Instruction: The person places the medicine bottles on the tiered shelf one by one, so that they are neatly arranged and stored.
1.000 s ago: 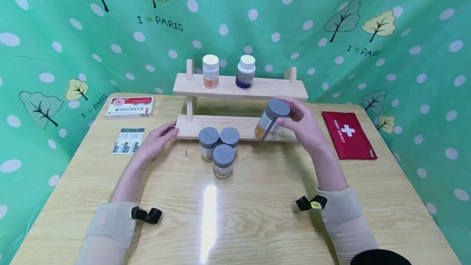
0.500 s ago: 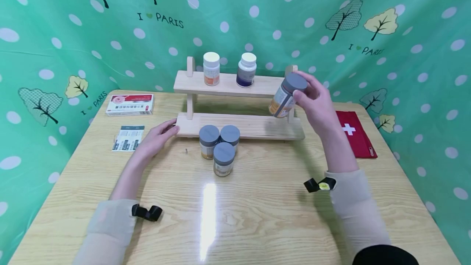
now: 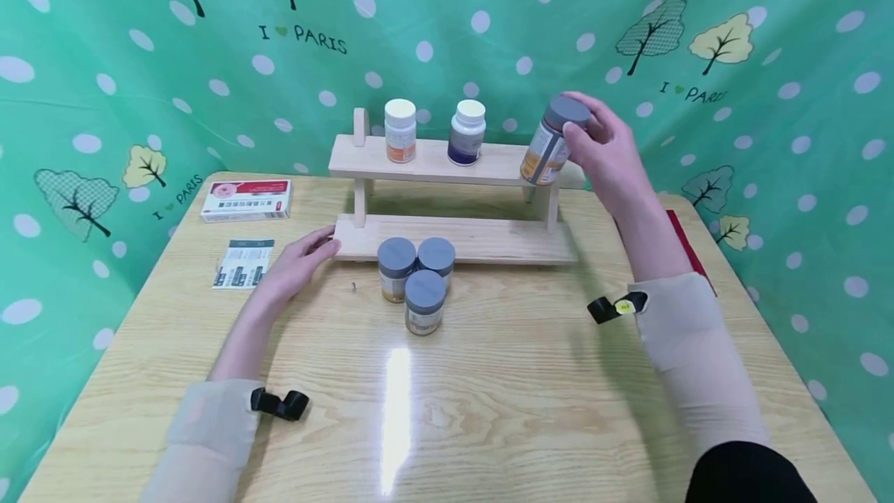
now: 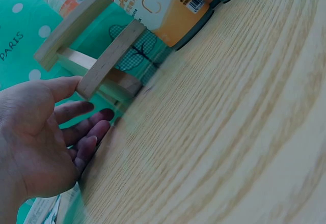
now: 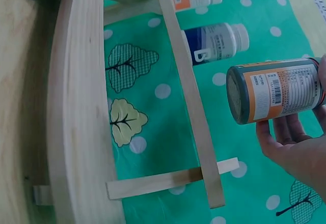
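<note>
A two-tier wooden shelf stands at the back of the table. My left hand touches the left end of its lower board; in the left wrist view the thumb meets the board's end and the other fingers bend loosely. My right hand grips a grey-capped supplement bottle near its cap. That bottle is tilted, in front of the upper board's right end; the right wrist view has its base apart from the board. Two white-capped bottles, one orange-labelled and one dark blue, stand on the upper board.
Several grey-capped bottles stand clustered before the lower board. To the left lie a red-and-white medicine box and a sheet of small packets. A red pouch at right is mostly hidden by my right arm. A green curtain hangs behind.
My right hand has lifted the grey-capped bottle from in front of the lower board up and rightward to the upper board's height. My left hand stays at the shelf's end.
</note>
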Demonstrator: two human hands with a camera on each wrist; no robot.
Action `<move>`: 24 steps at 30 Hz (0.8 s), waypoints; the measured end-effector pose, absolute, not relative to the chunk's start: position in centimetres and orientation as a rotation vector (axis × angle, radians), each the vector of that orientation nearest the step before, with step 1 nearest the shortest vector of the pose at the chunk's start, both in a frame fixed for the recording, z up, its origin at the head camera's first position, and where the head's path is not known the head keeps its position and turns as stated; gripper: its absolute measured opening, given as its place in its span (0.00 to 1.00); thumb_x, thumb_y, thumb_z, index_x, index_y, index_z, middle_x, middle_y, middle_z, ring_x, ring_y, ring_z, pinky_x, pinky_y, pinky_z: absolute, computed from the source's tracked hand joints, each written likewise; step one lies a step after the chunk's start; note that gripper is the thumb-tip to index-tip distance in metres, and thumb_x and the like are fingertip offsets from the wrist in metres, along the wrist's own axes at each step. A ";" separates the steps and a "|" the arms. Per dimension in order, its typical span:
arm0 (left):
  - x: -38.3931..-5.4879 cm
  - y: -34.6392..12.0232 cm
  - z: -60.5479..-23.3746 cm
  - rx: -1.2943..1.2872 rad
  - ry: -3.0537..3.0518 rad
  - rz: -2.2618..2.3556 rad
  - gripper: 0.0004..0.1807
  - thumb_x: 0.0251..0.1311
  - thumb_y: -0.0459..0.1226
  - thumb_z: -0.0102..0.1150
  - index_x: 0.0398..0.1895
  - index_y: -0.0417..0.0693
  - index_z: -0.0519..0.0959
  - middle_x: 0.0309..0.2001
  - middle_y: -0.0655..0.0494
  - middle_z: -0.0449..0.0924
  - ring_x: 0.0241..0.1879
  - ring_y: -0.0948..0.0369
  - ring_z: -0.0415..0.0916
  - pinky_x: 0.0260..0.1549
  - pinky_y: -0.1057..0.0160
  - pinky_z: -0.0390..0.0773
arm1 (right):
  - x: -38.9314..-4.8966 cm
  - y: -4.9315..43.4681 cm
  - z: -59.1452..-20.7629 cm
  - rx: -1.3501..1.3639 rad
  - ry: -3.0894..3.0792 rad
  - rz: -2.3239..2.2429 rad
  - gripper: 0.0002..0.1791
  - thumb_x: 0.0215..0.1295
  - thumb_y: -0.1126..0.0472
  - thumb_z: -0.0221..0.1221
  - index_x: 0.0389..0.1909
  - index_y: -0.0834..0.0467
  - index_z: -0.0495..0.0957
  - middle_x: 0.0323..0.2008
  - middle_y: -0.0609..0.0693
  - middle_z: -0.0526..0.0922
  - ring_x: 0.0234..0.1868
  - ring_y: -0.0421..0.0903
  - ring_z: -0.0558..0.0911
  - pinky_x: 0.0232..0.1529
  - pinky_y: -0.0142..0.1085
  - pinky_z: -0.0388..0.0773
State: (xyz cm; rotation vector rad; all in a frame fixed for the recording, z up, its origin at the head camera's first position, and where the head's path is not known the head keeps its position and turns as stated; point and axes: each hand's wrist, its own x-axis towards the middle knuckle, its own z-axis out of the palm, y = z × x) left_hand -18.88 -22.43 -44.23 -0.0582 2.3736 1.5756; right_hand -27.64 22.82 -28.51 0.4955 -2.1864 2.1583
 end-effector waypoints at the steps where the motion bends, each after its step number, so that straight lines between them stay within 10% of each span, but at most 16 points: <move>1: -18.9 -22.5 -44.3 -0.057 2.373 1.578 0.42 0.75 0.60 0.49 0.84 0.52 0.51 0.83 0.43 0.49 0.83 0.42 0.44 0.81 0.39 0.49 | -27.9 22.7 -28.4 0.491 -2.182 2.175 0.28 0.71 0.59 0.63 0.71 0.49 0.72 0.68 0.53 0.73 0.68 0.50 0.69 0.69 0.49 0.71; 24: -18.9 -22.4 -44.2 -0.072 2.397 1.559 0.42 0.75 0.59 0.50 0.83 0.52 0.52 0.83 0.42 0.49 0.83 0.42 0.43 0.82 0.40 0.47 | -32.0 21.6 -28.1 0.280 -2.235 2.260 0.30 0.69 0.59 0.66 0.71 0.47 0.72 0.62 0.50 0.73 0.64 0.48 0.71 0.57 0.37 0.77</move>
